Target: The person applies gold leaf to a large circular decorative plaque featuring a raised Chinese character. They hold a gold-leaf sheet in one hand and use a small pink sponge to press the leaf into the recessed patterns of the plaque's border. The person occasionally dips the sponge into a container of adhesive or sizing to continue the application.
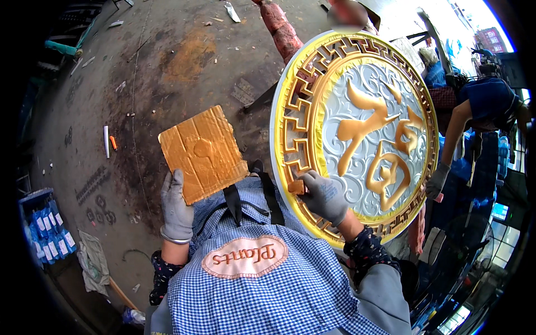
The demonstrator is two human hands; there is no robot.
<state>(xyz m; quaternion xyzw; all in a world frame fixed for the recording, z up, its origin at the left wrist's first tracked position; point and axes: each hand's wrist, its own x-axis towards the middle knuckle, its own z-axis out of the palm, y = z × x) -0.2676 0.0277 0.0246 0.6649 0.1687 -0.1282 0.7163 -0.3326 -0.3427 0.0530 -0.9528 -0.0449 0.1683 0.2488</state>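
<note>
My left hand (177, 205), in a grey glove, grips the lower left edge of a square piece of cardboard (196, 153) smeared with gold paint. In my gloved right hand (325, 196) a small gold-stained sponge block (296, 187) is pinched. The sponge is at the left rim of a large round plaque (334, 152), seemingly touching it. Raised gold characters stand on the plaque's pale, scroll-carved middle. A gold key-pattern border runs round it, with yellow along the edges. The plaque stands tilted to the right of my checked apron.
At the plaque's right edge is a co-worker's gloved hand (438, 180); another person's pink sleeve (279, 30) is beyond its top. A white stick (106, 142) and an orange object (113, 143) lie on the stained floor (125, 72). A blue rack (34, 195) stands at lower left.
</note>
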